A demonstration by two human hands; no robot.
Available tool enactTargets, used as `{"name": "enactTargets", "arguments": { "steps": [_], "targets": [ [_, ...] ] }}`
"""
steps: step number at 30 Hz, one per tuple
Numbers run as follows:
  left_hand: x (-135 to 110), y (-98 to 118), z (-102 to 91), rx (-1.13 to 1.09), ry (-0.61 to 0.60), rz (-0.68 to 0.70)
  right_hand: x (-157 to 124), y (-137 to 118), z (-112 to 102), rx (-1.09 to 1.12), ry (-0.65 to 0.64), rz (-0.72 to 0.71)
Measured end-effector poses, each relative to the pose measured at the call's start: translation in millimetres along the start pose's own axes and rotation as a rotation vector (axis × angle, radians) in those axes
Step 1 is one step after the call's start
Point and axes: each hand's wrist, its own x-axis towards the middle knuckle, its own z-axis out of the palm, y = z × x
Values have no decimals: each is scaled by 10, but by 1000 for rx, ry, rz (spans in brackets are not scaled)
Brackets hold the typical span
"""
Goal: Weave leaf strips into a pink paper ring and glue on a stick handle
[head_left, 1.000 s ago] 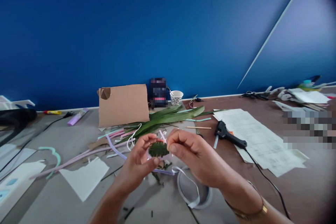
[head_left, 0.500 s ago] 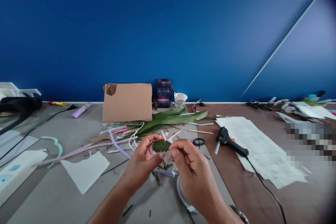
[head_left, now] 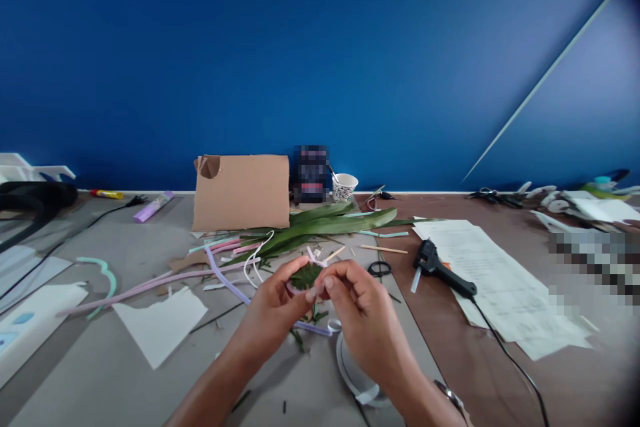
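Observation:
A small round piece faced with green leaf strips (head_left: 304,276) and edged in pale lilac is held up over the table. My left hand (head_left: 278,299) grips its left side, thumb at the lower edge and fingers along the top. Closed in a pinch, my right hand (head_left: 361,312) works at its right edge; what lies between those fingertips is hidden. Just beneath are leaf scraps (head_left: 299,340) and a lilac pipe cleaner (head_left: 315,329). A roll of white tape (head_left: 350,367) lies under my right wrist.
Long green leaves (head_left: 330,227) lie before a cardboard box (head_left: 241,193), near a paper cup (head_left: 345,187). To the right, a corded glue gun (head_left: 443,270) rests partly on paper sheets (head_left: 480,260). Black-handled scissors (head_left: 380,269) lie behind my right hand. A white power strip (head_left: 35,327) is at left.
My right fingertips have shifted slightly left over the leaf-covered piece, closer to my left thumb. Whitish material seen at its lower edge is now mostly covered. The view has shifted a little.

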Motion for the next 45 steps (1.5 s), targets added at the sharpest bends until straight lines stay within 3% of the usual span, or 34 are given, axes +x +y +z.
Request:
{"name": "enactTargets", "arguments": {
  "steps": [4,15,34,45],
  "targets": [
    [-28,25,-19,-121,-59,0,16,36,-26,-1,10,-5],
    [-43,122,-46,-153,-95,7,26,-5,-89,23,-13,-12],
    [-63,57,-11,-29,57,299,-23,-77,-129,40,68,-100],
    [-39,83,-25,52,105,240,-21,-59,-142,-50,56,-88]
  ]
}}
